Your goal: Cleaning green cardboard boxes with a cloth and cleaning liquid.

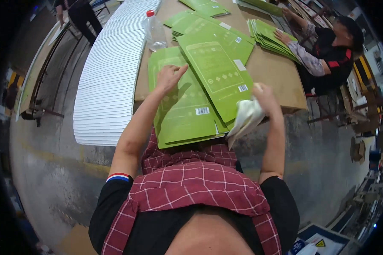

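We are pressing our left hand, fingers loosely curled, on a green flat carton, our right hand gripping a white cloth, table beneath.

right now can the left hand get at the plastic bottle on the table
Probably yes: the left hand rests on the green cartons, and the plastic bottle stands just beyond with nothing between; the arm looks nearly outstretched, though.

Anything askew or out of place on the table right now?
The green cardboard sheets under the left hand hang past the table edge, and the top sheet lies skewed across them. The right hand holds a white cloth. No spills or damage visible.
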The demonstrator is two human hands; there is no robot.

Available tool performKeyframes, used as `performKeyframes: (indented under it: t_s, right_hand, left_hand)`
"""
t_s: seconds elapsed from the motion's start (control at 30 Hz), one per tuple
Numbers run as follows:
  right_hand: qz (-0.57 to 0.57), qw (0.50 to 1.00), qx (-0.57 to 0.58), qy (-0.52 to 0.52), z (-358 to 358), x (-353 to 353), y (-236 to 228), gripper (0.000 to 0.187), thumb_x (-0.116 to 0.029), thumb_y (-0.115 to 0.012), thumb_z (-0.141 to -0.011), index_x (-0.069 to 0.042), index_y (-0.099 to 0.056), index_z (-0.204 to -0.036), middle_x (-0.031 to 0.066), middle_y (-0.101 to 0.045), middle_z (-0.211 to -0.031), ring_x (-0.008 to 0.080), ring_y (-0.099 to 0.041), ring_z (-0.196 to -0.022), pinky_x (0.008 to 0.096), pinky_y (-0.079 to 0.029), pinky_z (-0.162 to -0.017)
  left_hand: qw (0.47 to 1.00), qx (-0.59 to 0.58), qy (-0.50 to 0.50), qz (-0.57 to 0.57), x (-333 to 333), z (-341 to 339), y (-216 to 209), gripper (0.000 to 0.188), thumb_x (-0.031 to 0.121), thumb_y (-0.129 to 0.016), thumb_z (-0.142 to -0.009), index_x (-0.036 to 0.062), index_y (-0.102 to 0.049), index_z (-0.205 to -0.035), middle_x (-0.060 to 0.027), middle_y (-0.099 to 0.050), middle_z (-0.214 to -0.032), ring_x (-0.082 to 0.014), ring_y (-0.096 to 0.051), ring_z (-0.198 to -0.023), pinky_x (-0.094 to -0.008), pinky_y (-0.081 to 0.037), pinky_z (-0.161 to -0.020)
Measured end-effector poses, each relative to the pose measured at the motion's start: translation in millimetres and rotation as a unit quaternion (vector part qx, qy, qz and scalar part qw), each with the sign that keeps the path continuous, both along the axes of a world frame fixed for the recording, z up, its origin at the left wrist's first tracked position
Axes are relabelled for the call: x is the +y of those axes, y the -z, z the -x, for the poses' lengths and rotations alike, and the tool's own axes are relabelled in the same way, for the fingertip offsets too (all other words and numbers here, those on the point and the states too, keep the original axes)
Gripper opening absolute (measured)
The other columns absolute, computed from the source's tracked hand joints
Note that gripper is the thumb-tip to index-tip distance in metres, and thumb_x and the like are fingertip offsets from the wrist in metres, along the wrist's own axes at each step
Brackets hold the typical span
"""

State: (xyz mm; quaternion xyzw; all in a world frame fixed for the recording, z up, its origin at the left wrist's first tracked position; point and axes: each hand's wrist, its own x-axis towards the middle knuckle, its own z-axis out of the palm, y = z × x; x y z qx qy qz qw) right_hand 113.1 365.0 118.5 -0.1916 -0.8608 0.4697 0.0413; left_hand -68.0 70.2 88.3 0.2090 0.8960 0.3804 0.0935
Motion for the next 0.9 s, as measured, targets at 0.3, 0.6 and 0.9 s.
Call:
performKeyframes:
  t_s: [0.3,0.6,0.9]
  right_hand:
    - [-0.016,0.992,-0.016,0.128,-50.5,42.6,68.7,0.046,-0.035,-0.053,-0.082,0.004,-0.051,-0.106,0.0159,-0.057,-0.105,0.0242,-0.056,-0.095,0.0321,-0.044,-0.078]
    - [0.648,0.747,0.129,0.068,-59.0,26.9,92.9,0.042,-0.038,-0.044,-0.089,-0.005,-0.048,-0.114,0.0074,-0.059,-0.100,0.0177,-0.061,-0.077,0.0313,-0.051,-0.065]
    - [0.434,0.882,0.149,0.107,7.1,21.3,68.0,0.027,-0.025,-0.056,-0.083,-0.002,-0.056,-0.097,0.0034,-0.060,-0.083,0.0099,-0.056,-0.071,0.0241,-0.045,-0.064]
  left_hand:
    - [0.955,-0.258,0.012,-0.143,64.4,-8.2,-1.6,0.037,0.039,-0.060,-0.077,0.0031,-0.057,-0.086,-0.0063,-0.059,-0.076,-0.0133,-0.056,-0.065,-0.0261,-0.046,-0.054]
    - [0.812,-0.314,0.031,-0.492,114.9,-3.2,-74.3,0.013,0.010,-0.047,-0.086,0.0004,-0.050,-0.095,-0.0095,-0.059,-0.090,-0.0170,-0.061,-0.074,-0.0300,-0.053,-0.061]
    - [0.725,-0.264,0.178,-0.611,67.2,1.1,-133.1,0.019,0.013,-0.046,-0.088,-0.0024,-0.050,-0.098,-0.0098,-0.060,-0.093,-0.0156,-0.060,-0.083,-0.0257,-0.050,-0.075]
